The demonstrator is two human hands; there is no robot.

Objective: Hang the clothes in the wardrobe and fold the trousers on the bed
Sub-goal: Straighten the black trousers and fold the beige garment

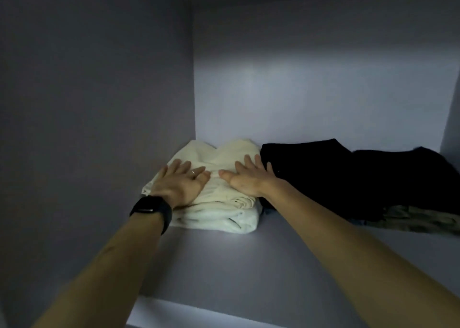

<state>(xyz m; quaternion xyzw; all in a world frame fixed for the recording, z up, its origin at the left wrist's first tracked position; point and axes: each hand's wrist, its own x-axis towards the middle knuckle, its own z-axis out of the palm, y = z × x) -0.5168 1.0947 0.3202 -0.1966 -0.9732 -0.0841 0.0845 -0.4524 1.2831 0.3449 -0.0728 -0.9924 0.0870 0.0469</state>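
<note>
Wardrobe shelf (224, 265), grey-walled, dimly lit, carries a stack of folded cream garments (219, 213). Black folded clothes (336, 173) touch the stack's right side, with a camouflage garment (418, 219) beneath them. Left hand (181, 181) and right hand (249, 176), fingers straight, press flat on the stack's top. Judged late stage: folding done, no hanging in view.

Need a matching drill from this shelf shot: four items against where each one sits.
Items:
1. cream stack
2. black garment
3. camouflage fabric
4. black watch

Places:
A. far right of the shelf
B. on the left wrist
C. beneath the left hand and right hand, both flat
D. immediately right of the cream stack

Pairs: 1-C, 2-D, 3-A, 4-B
</note>
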